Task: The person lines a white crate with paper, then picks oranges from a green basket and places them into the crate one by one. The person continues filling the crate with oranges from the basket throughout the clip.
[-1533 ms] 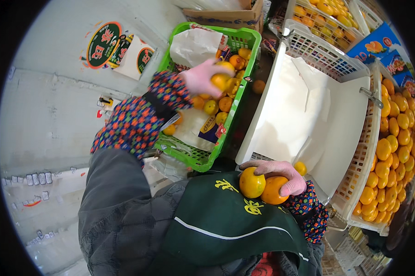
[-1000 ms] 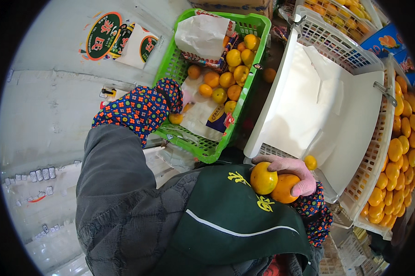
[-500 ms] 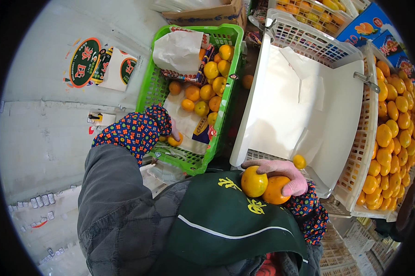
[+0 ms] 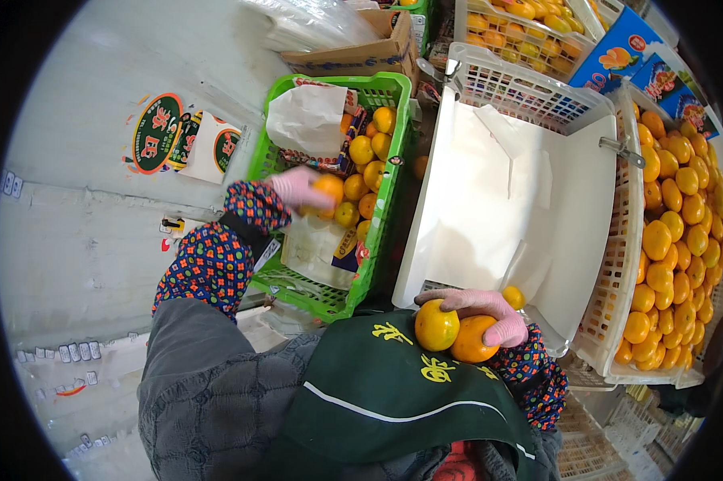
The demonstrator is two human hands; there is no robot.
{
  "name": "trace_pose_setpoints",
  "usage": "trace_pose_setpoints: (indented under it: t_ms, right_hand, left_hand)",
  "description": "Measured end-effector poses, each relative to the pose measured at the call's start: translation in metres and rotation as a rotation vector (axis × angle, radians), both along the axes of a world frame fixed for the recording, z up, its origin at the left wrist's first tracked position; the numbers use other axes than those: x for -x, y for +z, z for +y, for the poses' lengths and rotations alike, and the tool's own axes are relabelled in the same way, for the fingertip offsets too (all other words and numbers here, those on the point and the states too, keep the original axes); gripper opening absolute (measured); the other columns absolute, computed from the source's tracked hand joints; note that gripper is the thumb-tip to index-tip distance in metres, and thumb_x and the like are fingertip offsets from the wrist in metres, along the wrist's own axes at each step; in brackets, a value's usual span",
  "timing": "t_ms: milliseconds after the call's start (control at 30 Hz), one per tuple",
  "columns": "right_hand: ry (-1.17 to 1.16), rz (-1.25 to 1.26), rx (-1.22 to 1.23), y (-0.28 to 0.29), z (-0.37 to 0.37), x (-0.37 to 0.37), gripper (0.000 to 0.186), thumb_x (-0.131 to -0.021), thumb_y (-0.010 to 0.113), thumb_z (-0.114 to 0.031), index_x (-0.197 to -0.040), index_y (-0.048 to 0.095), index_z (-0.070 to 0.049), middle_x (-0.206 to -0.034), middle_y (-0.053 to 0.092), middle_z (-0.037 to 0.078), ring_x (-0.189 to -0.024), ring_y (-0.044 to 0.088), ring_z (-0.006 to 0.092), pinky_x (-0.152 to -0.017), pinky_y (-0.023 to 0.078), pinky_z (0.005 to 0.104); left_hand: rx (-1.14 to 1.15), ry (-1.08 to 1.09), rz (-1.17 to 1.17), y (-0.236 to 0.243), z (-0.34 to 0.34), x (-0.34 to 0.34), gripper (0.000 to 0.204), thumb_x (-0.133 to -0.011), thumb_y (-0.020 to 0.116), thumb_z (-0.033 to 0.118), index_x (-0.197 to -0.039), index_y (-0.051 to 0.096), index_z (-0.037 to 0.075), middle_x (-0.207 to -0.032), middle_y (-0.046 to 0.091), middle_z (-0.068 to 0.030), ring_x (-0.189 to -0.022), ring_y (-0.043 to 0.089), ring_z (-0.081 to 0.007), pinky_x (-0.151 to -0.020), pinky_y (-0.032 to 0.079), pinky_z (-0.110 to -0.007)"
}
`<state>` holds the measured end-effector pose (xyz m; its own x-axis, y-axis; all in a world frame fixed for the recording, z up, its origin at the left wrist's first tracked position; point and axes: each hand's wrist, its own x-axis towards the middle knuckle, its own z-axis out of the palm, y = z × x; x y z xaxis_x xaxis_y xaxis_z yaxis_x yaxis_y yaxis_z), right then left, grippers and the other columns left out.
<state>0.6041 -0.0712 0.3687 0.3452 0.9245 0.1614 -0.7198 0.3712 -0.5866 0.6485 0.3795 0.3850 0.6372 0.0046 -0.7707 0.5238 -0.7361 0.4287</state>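
Note:
My left hand [image 4: 294, 189], in a pink glove and smeared by motion, is over the green basket [image 4: 388, 210] with an orange [image 4: 328, 189] at its fingertips. Beneath and beyond it lie more oranges, a white paper sheet [image 4: 309, 116] and a printed packet at the far end. Against my dark green apron, my right hand [image 4: 502, 314] holds two oranges side by side: a yellowish one [image 4: 437, 325] and a deeper orange one [image 4: 473, 338]. Just beyond that hand, a single small orange [image 4: 513, 297] sits in the white-lined crate [image 4: 490, 216].
At the right stands a white crate [image 4: 610, 321] heaped with oranges [image 4: 672, 240]. Another crate of fruit [image 4: 514, 40] is at the back, beside blue boxes [image 4: 618, 52]. An open cardboard box [image 4: 369, 52] with clear plastic stands behind the green basket. A pale wall [image 4: 81, 240] bounds the left.
My left hand has moved from the near end of the green basket farther up over it, carrying an orange. My right hand keeps its two oranges. The whole view has shifted slightly.

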Motion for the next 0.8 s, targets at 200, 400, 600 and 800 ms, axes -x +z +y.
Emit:
trace_pose_setpoints:
  t_ms: [200,400,600,800]
  right_hand:
    - [0.048,0.043,0.008,0.002,0.006,0.0,0.068,-0.075,0.077,-0.03,-0.132,0.057,0.002,-0.147,0.041,0.029,-0.133,0.046,0.0391,-0.113,0.033,0.0456]
    - [0.003,0.082,0.03,0.002,0.0,0.005,0.07,-0.077,0.076,-0.033,-0.135,0.055,0.0,-0.149,0.038,0.031,-0.136,0.043,0.0421,-0.115,0.031,0.0489]
    - [-0.13,0.351,0.071,-0.006,-0.003,0.002,0.081,-0.08,0.072,-0.037,-0.144,0.04,0.001,-0.15,0.038,0.029,-0.129,0.049,0.0415,-0.096,0.051,0.0497]
    - [-0.357,0.466,0.133,-0.012,0.0,-0.012,0.082,-0.086,0.064,-0.043,-0.149,0.033,0.0,-0.145,0.043,0.03,-0.124,0.054,0.0436,-0.093,0.054,0.0534]
  left_hand:
    - [0.88,0.797,-0.425,-0.026,-0.034,-0.085,0.052,-0.095,0.065,0.041,-0.132,0.048,0.008,-0.125,0.058,-0.0131,-0.113,0.06,-0.0309,-0.097,0.051,-0.051]
    - [-0.802,-0.705,-0.536,-0.063,-0.016,-0.15,0.059,-0.085,0.076,0.029,-0.13,0.048,0.004,-0.125,0.057,-0.0221,-0.108,0.062,-0.038,-0.09,0.053,-0.044]
    - [-0.652,-0.015,-0.697,-0.043,-0.051,-0.122,0.044,-0.093,0.057,0.04,-0.114,0.059,0.001,-0.105,0.067,-0.0257,-0.101,0.064,-0.0426,-0.088,0.051,-0.05]
    - [0.137,-0.037,-0.845,0.062,-0.138,-0.026,0.033,-0.097,0.059,0.025,-0.122,0.064,0.003,-0.095,0.071,-0.0116,-0.082,0.069,-0.0186,-0.077,0.054,-0.031]
